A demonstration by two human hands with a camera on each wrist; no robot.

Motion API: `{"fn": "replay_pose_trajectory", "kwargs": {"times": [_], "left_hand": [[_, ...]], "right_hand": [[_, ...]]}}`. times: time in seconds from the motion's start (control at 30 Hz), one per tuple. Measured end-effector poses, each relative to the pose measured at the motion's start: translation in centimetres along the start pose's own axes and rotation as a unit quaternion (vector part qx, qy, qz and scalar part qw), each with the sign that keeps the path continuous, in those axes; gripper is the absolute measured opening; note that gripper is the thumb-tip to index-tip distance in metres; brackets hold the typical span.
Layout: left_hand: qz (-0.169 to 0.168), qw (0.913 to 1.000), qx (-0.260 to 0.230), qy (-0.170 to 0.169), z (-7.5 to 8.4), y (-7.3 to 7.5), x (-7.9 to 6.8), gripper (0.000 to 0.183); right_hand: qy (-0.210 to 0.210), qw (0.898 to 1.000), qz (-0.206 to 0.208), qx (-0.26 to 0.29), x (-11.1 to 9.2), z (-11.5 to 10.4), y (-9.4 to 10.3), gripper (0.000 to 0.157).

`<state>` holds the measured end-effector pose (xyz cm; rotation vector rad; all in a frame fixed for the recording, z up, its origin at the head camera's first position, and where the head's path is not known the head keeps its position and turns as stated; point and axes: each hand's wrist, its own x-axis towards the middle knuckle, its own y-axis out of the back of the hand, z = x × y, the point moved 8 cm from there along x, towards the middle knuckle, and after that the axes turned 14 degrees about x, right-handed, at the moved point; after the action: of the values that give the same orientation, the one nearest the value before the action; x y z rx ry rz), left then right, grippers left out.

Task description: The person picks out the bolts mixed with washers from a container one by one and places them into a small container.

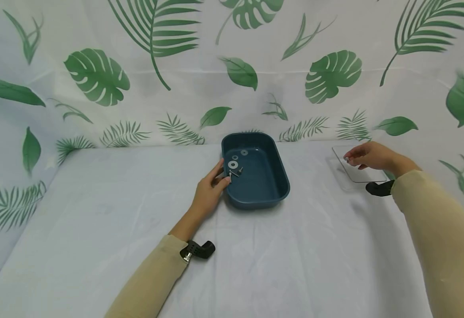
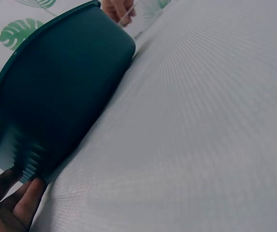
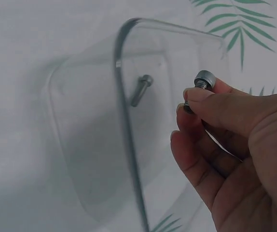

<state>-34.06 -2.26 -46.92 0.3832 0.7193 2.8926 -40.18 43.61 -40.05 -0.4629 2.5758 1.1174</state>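
Observation:
My right hand (image 1: 369,157) pinches a socket-head bolt (image 3: 204,79) between thumb and fingers, above a clear plastic box (image 1: 353,176). Inside that box lies another bolt (image 3: 142,90), seen in the right wrist view. At the middle of the table stands a dark blue bin (image 1: 260,201). Its left side is gripped by my left hand (image 1: 208,192), the thumb at the rim and the other fingers against the outside. Several washers (image 1: 233,164) and a few small bolts (image 1: 240,170) lie on the bin's floor near its left wall.
A white cloth (image 1: 96,229) covers the table. Behind it hangs a white curtain (image 1: 200,97) printed with green leaves. The clear box's thin walls are hard to see from the head view. Each wrist carries a black camera mount (image 1: 198,250).

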Motion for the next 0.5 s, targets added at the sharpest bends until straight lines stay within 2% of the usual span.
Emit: {"fn": "replay_pose_trajectory", "kwargs": {"times": [0.17,0.5], "left_hand": [[0.001,1.0000,-0.001,0.006,-0.1,-0.1,0.0,0.062],[-0.012,0.9998,-0.006,0.012,0.1,0.0,0.1,0.063]], "right_hand": [[-0.009,1.000,0.000,0.008,0.9,1.2,-0.4,0.038],[-0.015,1.000,-0.003,-0.004,2.1,2.2,-1.3,0.037]]}}
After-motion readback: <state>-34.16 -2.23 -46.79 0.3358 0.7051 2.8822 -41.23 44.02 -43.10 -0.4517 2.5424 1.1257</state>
